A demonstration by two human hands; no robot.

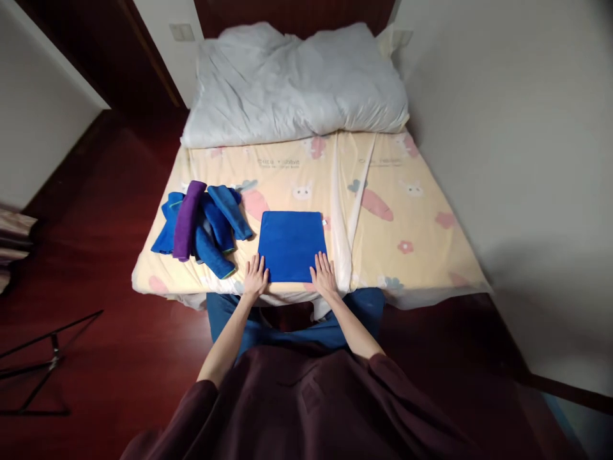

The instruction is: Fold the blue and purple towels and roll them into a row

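A blue towel [292,243] lies flat and square on the bed in front of me, a small white tag at its right edge. My left hand [255,275] rests flat at its near left corner, fingers stretched out. On the near right corner lies my right hand [324,275], also flat with the fingers extended. To the left is a pile of rolled towels: a purple roll [188,220] lies across the top, with several blue rolls [213,252] beside and beneath it.
The bed [421,255] has a yellow sheet printed with carrots and rabbits, with a crease right of the towel. A folded white quilt [297,89] lies at the far end. A wall [517,160] borders the right side. A black metal stand [52,358] is on the floor at left.
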